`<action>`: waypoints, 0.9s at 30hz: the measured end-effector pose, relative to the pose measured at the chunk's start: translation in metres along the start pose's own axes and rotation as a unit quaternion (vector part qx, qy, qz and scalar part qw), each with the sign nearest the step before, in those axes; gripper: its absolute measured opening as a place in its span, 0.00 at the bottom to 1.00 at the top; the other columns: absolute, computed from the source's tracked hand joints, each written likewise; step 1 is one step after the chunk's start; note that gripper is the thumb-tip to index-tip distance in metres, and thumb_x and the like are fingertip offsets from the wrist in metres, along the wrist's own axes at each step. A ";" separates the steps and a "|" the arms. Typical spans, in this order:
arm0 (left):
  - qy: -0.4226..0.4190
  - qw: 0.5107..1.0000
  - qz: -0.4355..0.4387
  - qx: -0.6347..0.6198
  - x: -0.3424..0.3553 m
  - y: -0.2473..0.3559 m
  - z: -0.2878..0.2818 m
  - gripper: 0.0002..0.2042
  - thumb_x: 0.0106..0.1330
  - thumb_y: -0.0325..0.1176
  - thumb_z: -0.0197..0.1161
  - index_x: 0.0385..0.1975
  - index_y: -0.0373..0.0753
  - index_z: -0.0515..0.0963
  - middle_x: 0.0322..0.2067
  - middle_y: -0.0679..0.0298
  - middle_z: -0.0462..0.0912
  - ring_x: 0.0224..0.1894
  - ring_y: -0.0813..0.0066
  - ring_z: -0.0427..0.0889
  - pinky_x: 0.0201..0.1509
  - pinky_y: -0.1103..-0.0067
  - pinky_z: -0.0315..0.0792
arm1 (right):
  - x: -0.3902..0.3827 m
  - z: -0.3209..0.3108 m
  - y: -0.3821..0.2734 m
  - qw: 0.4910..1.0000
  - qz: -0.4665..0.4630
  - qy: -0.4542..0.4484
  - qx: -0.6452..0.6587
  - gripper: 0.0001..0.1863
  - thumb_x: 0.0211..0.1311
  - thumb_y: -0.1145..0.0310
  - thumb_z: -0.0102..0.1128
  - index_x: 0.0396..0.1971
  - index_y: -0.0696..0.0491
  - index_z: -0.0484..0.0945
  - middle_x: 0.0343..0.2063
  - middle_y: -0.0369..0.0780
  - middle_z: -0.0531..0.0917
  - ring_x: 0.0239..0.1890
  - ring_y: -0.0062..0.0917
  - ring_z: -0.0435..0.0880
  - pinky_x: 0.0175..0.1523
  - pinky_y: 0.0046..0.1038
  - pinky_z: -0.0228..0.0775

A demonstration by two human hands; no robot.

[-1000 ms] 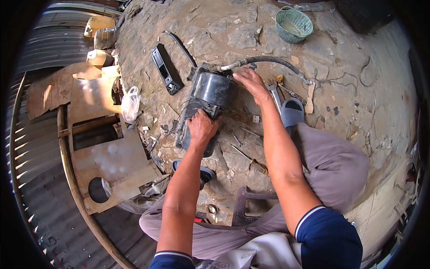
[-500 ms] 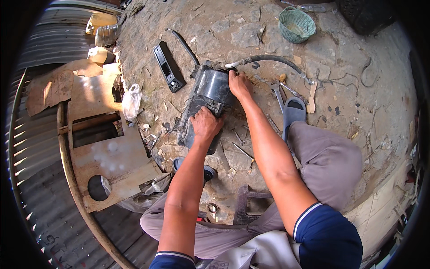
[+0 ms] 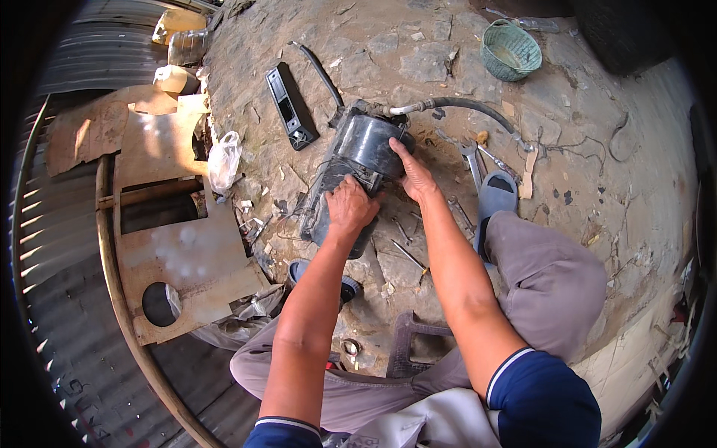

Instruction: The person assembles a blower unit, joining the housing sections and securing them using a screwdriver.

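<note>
A black machine with a shiny cylinder (image 3: 366, 143) lies on the rough ground, with a hose (image 3: 485, 108) joined at its top. My left hand (image 3: 351, 204) has its fingers curled on the lower body, just below the cylinder. My right hand (image 3: 411, 172) grips the cylinder's right side, thumb up along it. A short hose (image 3: 317, 67) runs off the upper left, beside a long black plastic part (image 3: 290, 107). Wrenches (image 3: 473, 164) and a screwdriver (image 3: 409, 257) lie to the right and below.
A green basket (image 3: 508, 52) sits at the back right. Rusty cut sheet metal (image 3: 179, 250), a wooden pole (image 3: 116, 261), a plastic bag (image 3: 222, 160) and jugs (image 3: 179, 26) line the left. My sandalled foot (image 3: 497, 194) is at the right; a plastic frame (image 3: 399, 328) is below.
My right hand has moved from the hose fitting at the top down along the cylinder's right side and now holds it. My left hand stays on the lower body.
</note>
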State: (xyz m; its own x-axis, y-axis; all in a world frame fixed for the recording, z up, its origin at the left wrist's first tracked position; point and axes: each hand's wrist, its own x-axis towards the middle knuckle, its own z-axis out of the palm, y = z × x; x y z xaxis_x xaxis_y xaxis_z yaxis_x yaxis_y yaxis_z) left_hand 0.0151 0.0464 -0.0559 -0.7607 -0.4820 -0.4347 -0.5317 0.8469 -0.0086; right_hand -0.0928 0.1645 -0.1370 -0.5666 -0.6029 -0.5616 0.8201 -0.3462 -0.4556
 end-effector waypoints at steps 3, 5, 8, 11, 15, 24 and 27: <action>-0.011 1.000 0.005 -0.002 0.003 0.001 -0.003 0.39 0.59 0.66 0.64 0.49 0.29 0.70 0.47 0.44 0.83 0.53 0.50 0.82 0.57 0.58 0.69 | 0.004 -0.011 0.005 0.998 -0.003 -0.012 0.056 0.48 0.50 0.39 0.75 0.67 0.48 0.67 0.61 0.41 0.74 0.66 0.33 0.69 0.67 0.46 0.62; -0.017 1.000 0.004 -0.008 0.001 -0.002 -0.003 0.39 0.59 0.66 0.63 0.48 0.29 0.70 0.46 0.44 0.83 0.53 0.49 0.82 0.57 0.59 0.70 | 0.001 -0.018 0.012 0.991 0.008 0.000 0.132 0.46 0.52 0.37 0.71 0.65 0.48 0.68 0.59 0.41 0.75 0.63 0.35 0.71 0.66 0.47 0.62; -0.026 0.999 0.010 -0.016 0.004 -0.010 -0.011 0.40 0.59 0.68 0.61 0.48 0.28 0.70 0.45 0.42 0.83 0.52 0.46 0.82 0.56 0.60 0.72 | -0.001 -0.034 0.032 0.977 0.047 0.062 0.199 0.43 0.55 0.35 0.66 0.64 0.48 0.69 0.56 0.42 0.76 0.58 0.37 0.74 0.62 0.50 0.63; -0.066 0.997 0.012 -0.042 0.019 -0.021 -0.038 0.47 0.58 0.70 0.61 0.54 0.22 0.68 0.44 0.39 0.83 0.50 0.43 0.82 0.54 0.61 0.76 | 0.012 -0.042 0.064 0.979 0.138 0.120 0.089 0.40 0.58 0.36 0.64 0.64 0.47 0.70 0.53 0.42 0.76 0.51 0.36 0.75 0.54 0.48 0.68; -0.156 0.976 -0.008 -0.150 0.054 -0.070 -0.075 0.49 0.56 0.66 0.67 0.64 0.25 0.66 0.52 0.43 0.82 0.56 0.53 0.81 0.62 0.67 0.71 | 0.009 -0.024 0.089 0.978 0.170 0.110 -0.059 0.38 0.60 0.41 0.64 0.64 0.49 0.71 0.57 0.40 0.75 0.51 0.33 0.76 0.49 0.41 0.72; -0.275 0.929 0.007 -0.248 0.106 -0.150 -0.113 0.49 0.51 0.70 0.69 0.63 0.33 0.72 0.56 0.52 0.80 0.59 0.64 0.76 0.66 0.69 0.64 | 0.018 0.010 0.094 0.955 0.155 0.059 -0.246 0.38 0.63 0.44 0.63 0.66 0.52 0.67 0.54 0.41 0.78 0.52 0.28 0.77 0.52 0.37 0.71; -0.292 0.928 -0.007 -0.233 0.112 -0.155 -0.117 0.50 0.50 0.72 0.69 0.62 0.32 0.73 0.56 0.50 0.79 0.60 0.62 0.75 0.66 0.67 0.64 | 0.032 0.023 0.094 0.956 0.062 0.098 -0.269 0.30 0.63 0.50 0.66 0.57 0.56 0.75 0.48 0.39 0.82 0.47 0.25 0.79 0.52 0.33 0.72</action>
State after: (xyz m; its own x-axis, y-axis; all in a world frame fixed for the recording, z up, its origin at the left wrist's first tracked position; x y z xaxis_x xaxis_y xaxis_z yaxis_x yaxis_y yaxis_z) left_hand -0.0309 -0.1652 0.0025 -0.4936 -0.1733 -0.8523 -0.7463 0.5876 0.3127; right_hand -0.0317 0.0965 -0.1820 -0.5150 -0.4507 -0.7292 0.7517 0.1715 -0.6368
